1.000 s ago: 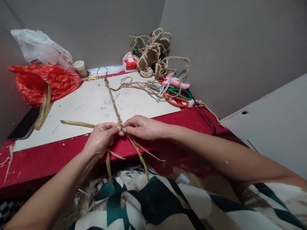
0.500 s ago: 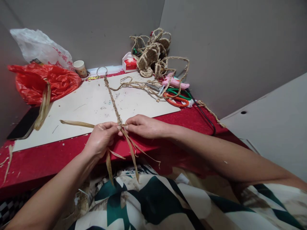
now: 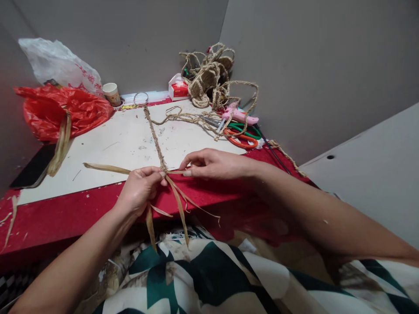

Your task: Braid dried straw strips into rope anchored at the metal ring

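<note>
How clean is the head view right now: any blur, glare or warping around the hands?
Head view: left hand and right hand sharp on the braided straw cord; no glare on the white board; wide-angle stretch at edges; left corner dim.

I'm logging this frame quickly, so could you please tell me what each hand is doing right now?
Left hand: closed, pinching the braided cord at its near end.
Right hand: fingers pinching one dried leaf strip beside the braid.
</note>
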### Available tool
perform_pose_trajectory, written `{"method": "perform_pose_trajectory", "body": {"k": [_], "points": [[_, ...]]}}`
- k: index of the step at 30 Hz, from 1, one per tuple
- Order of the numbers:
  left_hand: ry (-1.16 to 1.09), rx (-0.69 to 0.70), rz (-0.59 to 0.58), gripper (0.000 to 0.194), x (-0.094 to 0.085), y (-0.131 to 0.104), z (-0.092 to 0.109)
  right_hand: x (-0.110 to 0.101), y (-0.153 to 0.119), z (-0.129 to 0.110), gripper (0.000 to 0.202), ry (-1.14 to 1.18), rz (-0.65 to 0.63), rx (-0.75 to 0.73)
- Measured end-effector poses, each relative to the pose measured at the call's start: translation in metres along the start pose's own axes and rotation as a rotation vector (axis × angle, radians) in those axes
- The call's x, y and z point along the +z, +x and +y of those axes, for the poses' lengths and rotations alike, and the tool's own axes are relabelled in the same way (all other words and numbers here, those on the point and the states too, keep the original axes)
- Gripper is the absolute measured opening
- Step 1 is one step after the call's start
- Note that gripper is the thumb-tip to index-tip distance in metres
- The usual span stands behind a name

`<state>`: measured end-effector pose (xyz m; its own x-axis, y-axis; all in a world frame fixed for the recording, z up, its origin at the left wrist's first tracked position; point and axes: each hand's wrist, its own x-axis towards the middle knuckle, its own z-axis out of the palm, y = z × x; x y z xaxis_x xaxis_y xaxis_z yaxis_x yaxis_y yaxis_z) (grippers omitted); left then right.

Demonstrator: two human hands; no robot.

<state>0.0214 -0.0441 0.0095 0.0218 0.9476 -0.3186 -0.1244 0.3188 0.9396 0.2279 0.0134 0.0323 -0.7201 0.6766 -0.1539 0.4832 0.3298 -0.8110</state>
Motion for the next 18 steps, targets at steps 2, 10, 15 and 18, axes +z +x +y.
{"method": "perform_pose_trajectory", "body": {"k": [2, 10, 15, 18], "points": [[0.007, 0.003, 0.002, 0.014, 0.001, 0.0, -0.001, -0.01, -0.001, 0.002, 0.036, -0.059, 0.143, 0.027], [0.073, 0.094, 0.026, 0.01, 0.004, 0.0, -0.009, 0.002, 0.046, -0.061, 0.022, -0.311, 0.436, -0.249], [0.14, 0.249, 0.083, 0.013, 0.005, -0.001, -0.015, 0.047, 0.122, -0.112, 0.027, -0.503, 0.216, -0.374], [0.121, 0.319, 0.112, 0.008, 0.006, 0.0, -0.017, 0.075, 0.167, -0.126, 0.032, -0.651, 0.077, -0.291]]}}
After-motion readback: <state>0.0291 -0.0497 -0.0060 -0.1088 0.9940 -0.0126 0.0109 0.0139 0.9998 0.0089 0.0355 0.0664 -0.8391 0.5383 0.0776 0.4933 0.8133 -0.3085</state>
